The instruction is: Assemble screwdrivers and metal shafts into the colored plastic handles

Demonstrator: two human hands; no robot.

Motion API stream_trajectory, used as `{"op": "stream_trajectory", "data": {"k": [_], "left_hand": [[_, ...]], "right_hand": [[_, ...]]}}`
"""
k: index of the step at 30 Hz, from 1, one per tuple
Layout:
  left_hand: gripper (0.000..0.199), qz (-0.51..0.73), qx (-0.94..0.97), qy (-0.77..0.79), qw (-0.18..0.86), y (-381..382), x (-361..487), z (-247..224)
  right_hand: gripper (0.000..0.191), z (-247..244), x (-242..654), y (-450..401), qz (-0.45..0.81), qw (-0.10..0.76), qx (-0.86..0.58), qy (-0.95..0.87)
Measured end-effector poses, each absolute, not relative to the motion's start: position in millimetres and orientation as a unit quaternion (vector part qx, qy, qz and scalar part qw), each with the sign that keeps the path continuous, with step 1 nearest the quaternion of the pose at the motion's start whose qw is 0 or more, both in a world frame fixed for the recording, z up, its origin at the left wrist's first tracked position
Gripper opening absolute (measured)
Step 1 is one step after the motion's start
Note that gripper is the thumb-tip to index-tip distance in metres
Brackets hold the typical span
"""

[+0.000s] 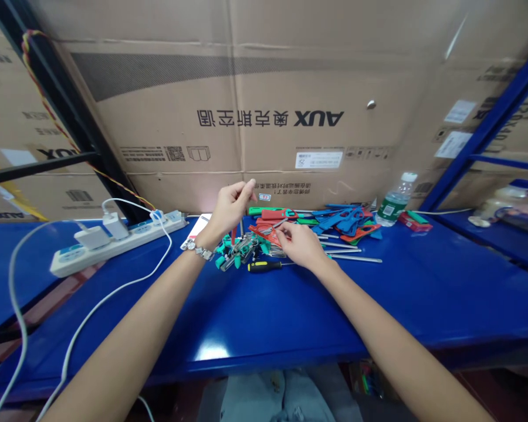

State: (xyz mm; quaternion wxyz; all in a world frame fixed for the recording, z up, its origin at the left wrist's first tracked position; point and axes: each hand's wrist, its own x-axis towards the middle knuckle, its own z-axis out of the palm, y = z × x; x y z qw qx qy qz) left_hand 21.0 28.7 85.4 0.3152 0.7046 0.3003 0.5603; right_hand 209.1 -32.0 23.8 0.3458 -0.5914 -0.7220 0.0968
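Observation:
My left hand (232, 206) is raised above the pile, its fingers pinched together. Whatever they may hold is too small to make out. Lower and to the right, my right hand (303, 245) has its fingers closed at an orange-red plastic piece (264, 233) where thin metal bits lie. What sits between those fingertips is hidden. Under my left hand is a heap of metal parts with green plastic ends (237, 252). A black and yellow screwdriver (264, 266) lies in front of the heap. Behind my right hand are red plastic handles (278, 214) and blue plastic parts (345, 220).
Metal rods (356, 258) extend rightward on the blue table (290, 328). A water bottle (396, 200) and small red box (415, 221) stand right. A white power strip (118, 245) with trailing cables lies left. A large cardboard box (264, 82) walls off the back.

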Motion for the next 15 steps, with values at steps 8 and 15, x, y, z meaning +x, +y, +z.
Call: {"op": "stream_trajectory", "data": {"k": [8, 15], "left_hand": [[0.045, 0.635, 0.561, 0.261, 0.462, 6, 39, 110], [0.046, 0.682, 0.369, 0.293, 0.559, 19, 72, 68]], "right_hand": [[0.031, 24, 197, -25, 0.459, 0.506, -0.496, -0.535], [0.026, 27, 198, -30, 0.369, 0.502, -0.513, -0.590]]}}
